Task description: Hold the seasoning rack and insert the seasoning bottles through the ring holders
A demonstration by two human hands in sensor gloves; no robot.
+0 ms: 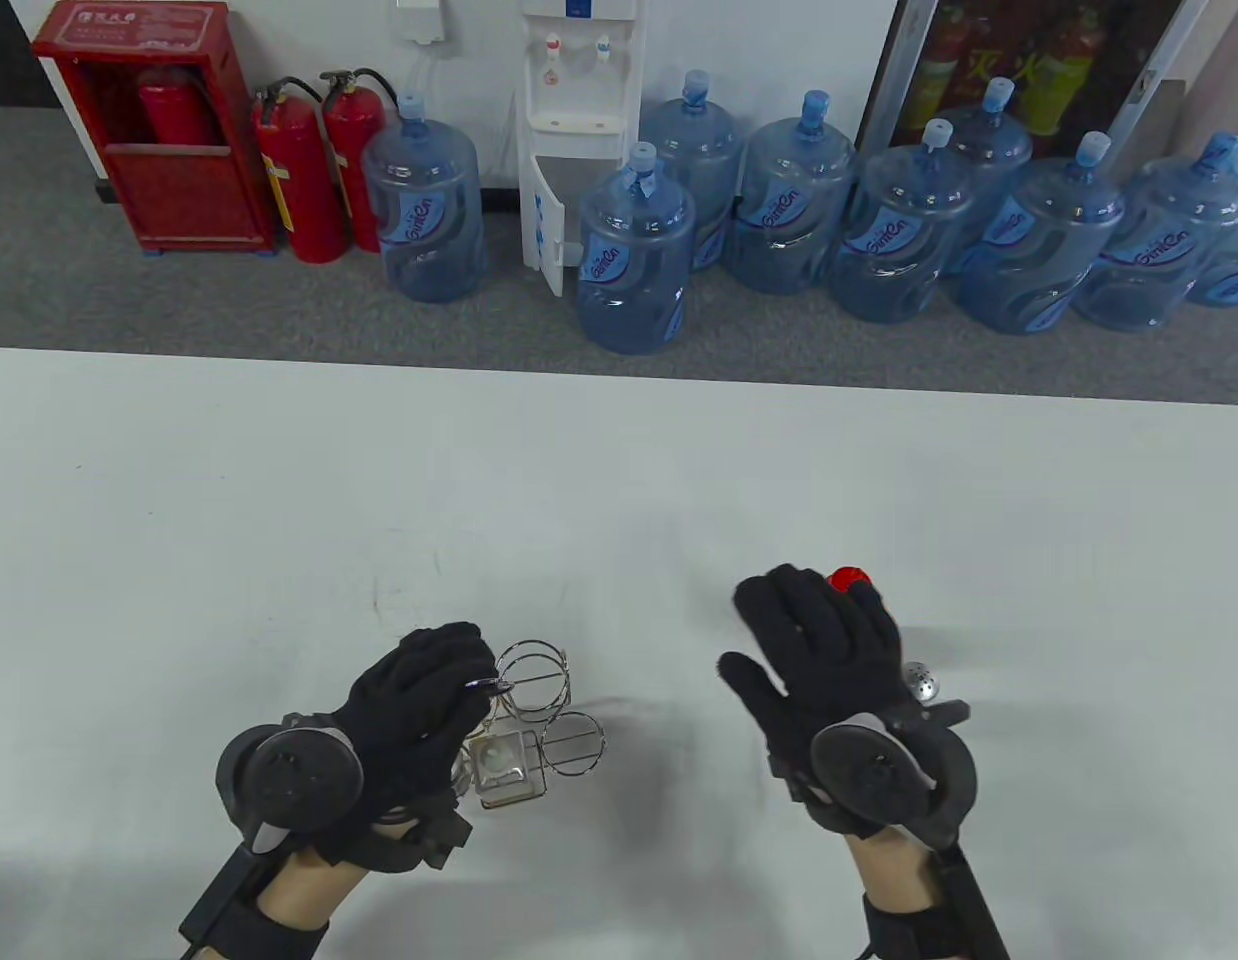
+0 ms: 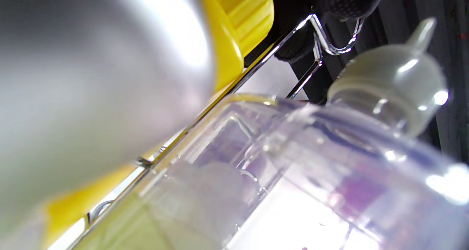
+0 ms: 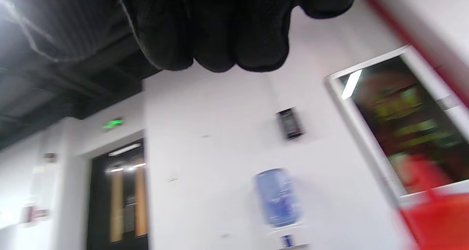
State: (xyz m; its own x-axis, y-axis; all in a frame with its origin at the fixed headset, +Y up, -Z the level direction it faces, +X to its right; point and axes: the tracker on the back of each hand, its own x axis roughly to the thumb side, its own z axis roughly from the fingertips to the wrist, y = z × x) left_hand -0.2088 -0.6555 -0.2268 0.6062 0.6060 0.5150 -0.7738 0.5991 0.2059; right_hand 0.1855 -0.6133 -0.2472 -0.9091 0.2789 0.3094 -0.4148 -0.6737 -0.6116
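Note:
The wire seasoning rack [image 1: 544,705] stands on the white table [image 1: 279,500], with empty rings at its top. A clear glass bottle [image 1: 504,765] sits in its near side. My left hand [image 1: 419,700] pinches the rack's wire handle [image 1: 487,685]. In the left wrist view gloved fingers [image 2: 348,0] hold the handle loop [image 2: 329,41] above a clear bottle with a translucent spout cap [image 2: 388,81] and a steel bottle with a yellow cap [image 2: 238,30]. My right hand [image 1: 819,650] hovers with its fingers spread, its fingertips at a red-capped bottle [image 1: 849,578]. A silver shaker top [image 1: 921,682] shows beside it.
The table's far edge [image 1: 619,375] runs across the view. Behind it on the floor stand several blue water jugs [image 1: 634,260], a water dispenser and red fire extinguishers. The right wrist view is blurred and shows my gloved fingers [image 3: 220,30] before a wall.

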